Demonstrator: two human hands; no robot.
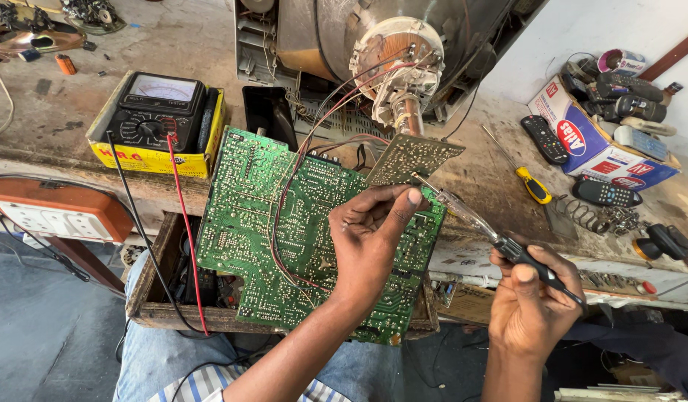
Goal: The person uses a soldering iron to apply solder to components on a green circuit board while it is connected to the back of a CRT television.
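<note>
The large green circuit board lies solder side up, tilted over an open wooden drawer at the desk edge. The left hand rests on it, fingers half curled and thumb stretched toward the board's upper right corner; it seems to steady the board rather than grip it, though its palm side is hidden. The right hand is clenched around the dark handle of a soldering iron, whose thin tip reaches the small neck board plugged onto the rear of a picture tube. Exactly where the tip touches is hard to make out. Red and grey wires run from the tube down across the green board. Left of it, an analog multimeter sits in a yellow box, its 2 leads trailing into the drawer. To the right lie a yellow-handled screwdriver and several remote controls, some in a cardboard box cut off by the frame.
</note>
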